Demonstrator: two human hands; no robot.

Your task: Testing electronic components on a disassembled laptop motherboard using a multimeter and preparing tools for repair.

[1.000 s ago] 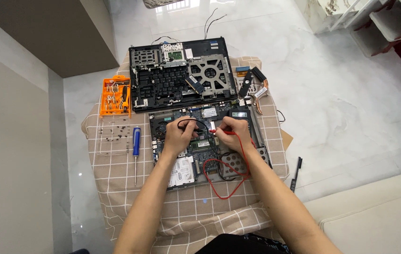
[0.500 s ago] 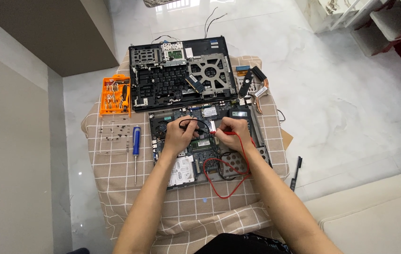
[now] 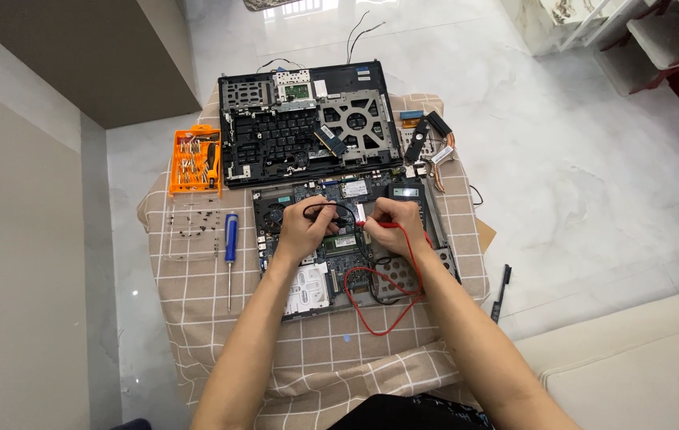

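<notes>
An opened laptop base (image 3: 351, 243) with its circuit board bare lies on a checked cloth. My left hand (image 3: 303, 231) grips a black test probe (image 3: 325, 210) over the board's left half. My right hand (image 3: 393, 221) grips a red test probe (image 3: 375, 225), tip pointing left near the black one. Red and black leads (image 3: 375, 299) loop down over the board toward me. A small meter (image 3: 405, 192) sits just behind my right hand.
A removed laptop cover (image 3: 307, 123) lies behind the base. An orange bit case (image 3: 195, 162), a clear tray of screws (image 3: 190, 229) and a blue screwdriver (image 3: 230, 243) lie left. A heat pipe assembly (image 3: 433, 143) rests at the right. A black tool (image 3: 501, 291) lies on the floor.
</notes>
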